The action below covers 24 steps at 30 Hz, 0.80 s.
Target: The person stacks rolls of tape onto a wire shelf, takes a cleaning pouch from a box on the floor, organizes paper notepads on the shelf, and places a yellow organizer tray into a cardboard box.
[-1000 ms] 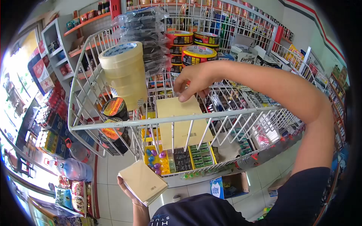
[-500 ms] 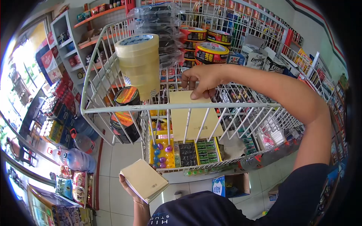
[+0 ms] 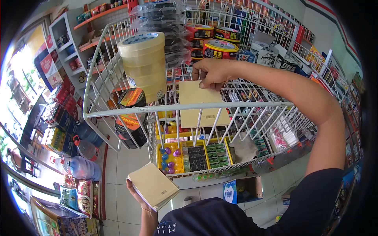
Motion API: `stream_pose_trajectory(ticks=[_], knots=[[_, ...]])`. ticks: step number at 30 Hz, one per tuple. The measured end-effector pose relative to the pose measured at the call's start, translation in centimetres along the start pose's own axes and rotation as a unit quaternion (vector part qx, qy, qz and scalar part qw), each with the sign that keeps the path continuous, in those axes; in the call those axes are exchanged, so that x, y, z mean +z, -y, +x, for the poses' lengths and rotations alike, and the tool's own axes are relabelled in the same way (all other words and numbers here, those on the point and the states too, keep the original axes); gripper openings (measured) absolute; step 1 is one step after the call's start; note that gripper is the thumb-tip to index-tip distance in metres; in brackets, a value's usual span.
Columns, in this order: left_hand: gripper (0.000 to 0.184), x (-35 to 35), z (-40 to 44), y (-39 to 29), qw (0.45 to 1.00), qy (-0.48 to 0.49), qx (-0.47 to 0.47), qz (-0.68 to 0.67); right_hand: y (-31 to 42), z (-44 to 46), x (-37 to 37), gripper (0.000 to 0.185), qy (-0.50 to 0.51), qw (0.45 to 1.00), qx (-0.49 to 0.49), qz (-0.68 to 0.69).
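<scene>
In the head view my right hand (image 3: 214,74) reaches over the rack's front rail and pinches the top edge of a flat cream booklet (image 3: 193,93). The booklet hangs upright behind the rail, a small barcode near its bottom edge. Lower left, my left hand (image 3: 142,204) grips a stack of matching cream booklets (image 3: 152,184) from the side, with most of its fingers hidden underneath. Whether these are booklets or envelopes is hard to make out. Below the hanging one, a yellow tray (image 3: 185,157) holds colourful plastic balls and small dark and green packs.
The white wire rack (image 3: 220,105) surrounds the goods. Clear tape rolls (image 3: 143,65) and black insulation tape (image 3: 132,98) stand at its left, red-yellow duct tape (image 3: 220,50) behind, battery boxes (image 3: 264,55) to the right. Water bottles (image 3: 84,168) and an open carton (image 3: 248,188) are on the floor.
My right hand has lifted the booklet slightly, so its lower edge has risen and more of the tray shows beneath. The stack in my left hand has shifted slightly right.
</scene>
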<state>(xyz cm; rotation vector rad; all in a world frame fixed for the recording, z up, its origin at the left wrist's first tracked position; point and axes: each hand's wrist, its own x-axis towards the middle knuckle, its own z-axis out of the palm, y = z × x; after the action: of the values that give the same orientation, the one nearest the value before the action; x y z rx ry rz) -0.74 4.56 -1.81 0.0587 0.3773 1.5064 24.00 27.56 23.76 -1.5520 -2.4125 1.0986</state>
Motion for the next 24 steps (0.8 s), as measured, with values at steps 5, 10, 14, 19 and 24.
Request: stream_pose_trajectory(ticks=[5, 10, 14, 19, 24], knots=[[0.077, 0.0, 0.4, -0.5, 0.998, 0.012, -0.001, -0.068, 0.4, -0.1, 0.0, 0.030, 0.016, 1.000, 0.008, -0.010], [0.079, 2.6, -0.2, 0.3, 0.991, 0.035, -0.036, -0.124, 0.5, 0.1, -0.1, 0.029, 0.036, 0.999, 0.031, -0.027], [0.082, 3.1, -0.2, 1.7, 0.992, 0.035, -0.068, -0.096, 1.3, -0.2, -1.0, 0.035, 0.082, 0.990, 0.015, -0.111], [0.084, 4.5, -0.8, 3.9, 0.996, 0.009, -0.064, -0.058, 7.2, -5.4, -5.2, 0.036, -0.025, 0.896, -0.196, -0.398], [0.080, 4.4, 0.2, 6.9, 0.991, 0.036, -0.094, -0.088, 11.5, -16.8, -0.5, 0.017, -0.367, 0.864, -0.243, -0.243]])
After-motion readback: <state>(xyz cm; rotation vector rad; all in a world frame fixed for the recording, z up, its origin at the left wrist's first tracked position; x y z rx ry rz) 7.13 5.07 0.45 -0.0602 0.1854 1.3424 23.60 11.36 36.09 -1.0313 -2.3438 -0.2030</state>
